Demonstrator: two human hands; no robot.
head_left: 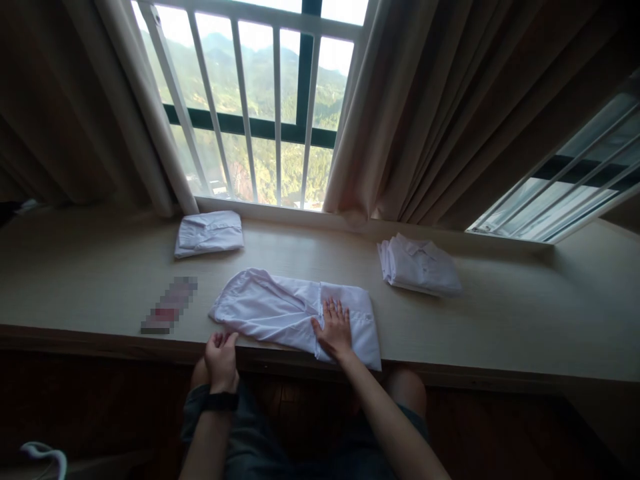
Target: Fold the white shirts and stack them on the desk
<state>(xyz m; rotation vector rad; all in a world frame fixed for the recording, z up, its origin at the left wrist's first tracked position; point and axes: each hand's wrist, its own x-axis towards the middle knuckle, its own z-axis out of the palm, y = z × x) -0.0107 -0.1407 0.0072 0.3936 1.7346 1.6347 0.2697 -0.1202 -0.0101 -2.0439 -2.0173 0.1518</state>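
White shirt (280,310) (no label legible): right hand (333,330) flat, left hand (221,360) grip pinching its hem.

Shirt (280,310) lies on sill (500,320) (folded stacks (209,233) behind).

No legible text, label or number anywhere.

We note a pixelated item (169,305) on the surface (500,320), identity unreadable, our left hand (221,360) fingertips curled under the shirt (270,308) edge, unseen, white object (44,457) cropped bottom-left, our forearms cut off below.
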